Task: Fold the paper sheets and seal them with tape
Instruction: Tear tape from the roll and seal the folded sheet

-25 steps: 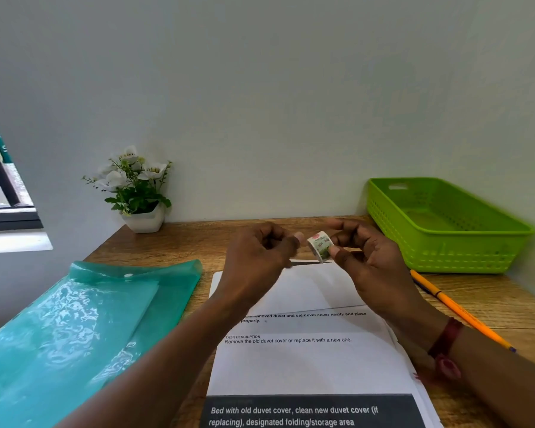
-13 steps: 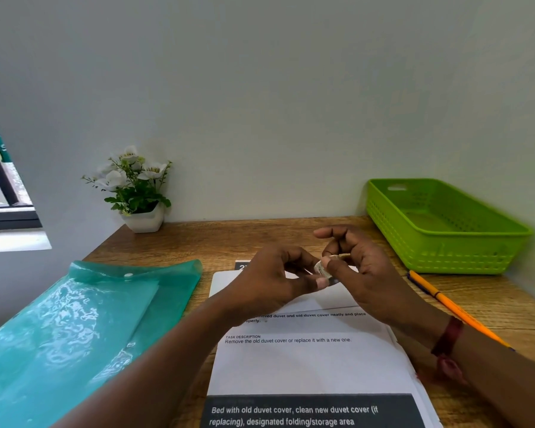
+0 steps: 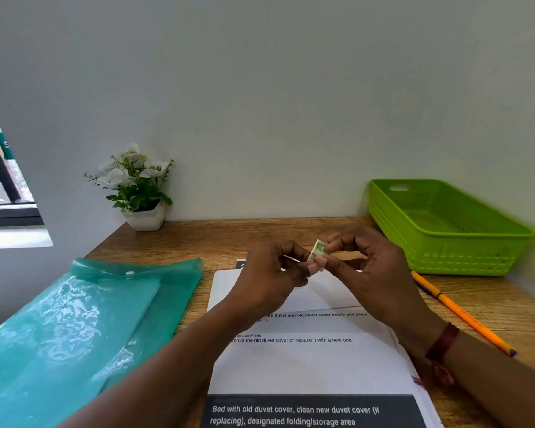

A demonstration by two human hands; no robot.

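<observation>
I am watching the tape roll point(image 3: 318, 251) being held just above the far end of the paper sheets point(image 3: 306, 366), which are lying flat on the counter point(image 3: 260, 236). The roll is not touching them.

The right hand point(image 3: 374, 273) is pinching the roll between its thumb and curled fingers. The left hand point(image 3: 272, 273) is pinching at the roll's lower left edge with thumb and forefinger, seemingly after the loose end. I cannot tell whether any strip is being caught.

I am judging that the next move is turning on one relation. The folded flap point(image 3: 328, 291) is lying directly below the roll, its edge running left to right across the sheets. So a strip is needing to come out leftward and then straight down onto that edge. Both hands are hovering about equally near it.
</observation>
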